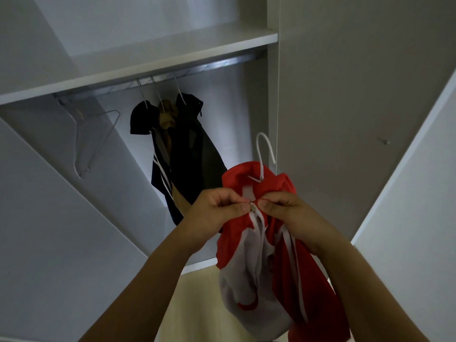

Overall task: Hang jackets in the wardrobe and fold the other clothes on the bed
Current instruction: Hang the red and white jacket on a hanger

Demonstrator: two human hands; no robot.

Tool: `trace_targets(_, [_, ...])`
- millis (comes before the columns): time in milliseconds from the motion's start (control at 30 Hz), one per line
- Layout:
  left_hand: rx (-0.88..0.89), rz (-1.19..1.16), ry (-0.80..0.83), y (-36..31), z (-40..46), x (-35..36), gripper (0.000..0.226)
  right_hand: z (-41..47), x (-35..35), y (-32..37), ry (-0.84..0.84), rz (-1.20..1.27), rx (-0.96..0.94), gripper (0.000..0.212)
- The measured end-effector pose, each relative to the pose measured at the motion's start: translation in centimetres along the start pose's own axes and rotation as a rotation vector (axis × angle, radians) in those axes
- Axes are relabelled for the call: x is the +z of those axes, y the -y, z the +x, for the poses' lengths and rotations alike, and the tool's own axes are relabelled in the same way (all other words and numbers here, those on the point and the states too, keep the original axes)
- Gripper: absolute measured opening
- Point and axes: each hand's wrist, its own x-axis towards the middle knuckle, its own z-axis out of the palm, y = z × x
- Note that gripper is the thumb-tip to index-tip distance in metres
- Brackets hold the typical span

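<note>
Both hands grip the red jacket [246, 183] at its collar: left hand [217, 208] pinching the zipper pull [251, 204], right hand [283, 211] the fabric. Next, presumably: hook the hanger [265, 149] onto the rail [222, 63].

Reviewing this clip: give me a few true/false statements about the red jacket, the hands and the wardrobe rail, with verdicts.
1. The red jacket already hangs from the rail. False: both hands hold it below the rail, its white hanger hook free in the air.
2. The left hand and right hand pinch the jacket at the zipper top. True.
3. An empty wire hanger hangs on the rail. True.
4. The rail carries no garments. False: dark jackets hang there.
</note>
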Motion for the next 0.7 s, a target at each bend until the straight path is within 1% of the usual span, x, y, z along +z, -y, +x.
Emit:
trace_targets(133, [-0.047,0.014,-0.001,0.2,0.2,0.0,0.011,0.2,-0.1,0.1,0.020,-0.033,-0.008,0.023])
trace_targets(233, [-0.078,-0.008,-0.021,0.2,0.4,0.2,0.014,0.4,0.1,0.1,0.025,0.014,0.022,0.021])
trace_targets(300, [-0.065,0.022,-0.021,0.3,0.3,0.4,0.012,0.5,0.1,-0.2,-0.005,-0.007,0.017,0.022])
trace_targets(367, [-0.044,0.063,-0.016,0.1,0.1,0.7,0.009,0.5,0.0,-0.5,-0.044,-0.095,-0.026,0.023])
trace_targets(467, [-0.042,0.092,-0.044,-0.1,0.4,1.0,0.010,0.6,0.1,-0.5,-0.067,-0.181,-0.073,0.021])
trace_targets(600, [-0.033,0.067,-0.109,-0.4,0.7,1.2,0.009,0.8,-0.1,-0.1,-0.059,-0.145,-0.036,0.021])
trace_targets(700, [0.058,0.216,-0.127,-0.6,0.8,1.3,0.008,0.7,-0.3,0.0,-0.050,-0.087,0.021,0.020])
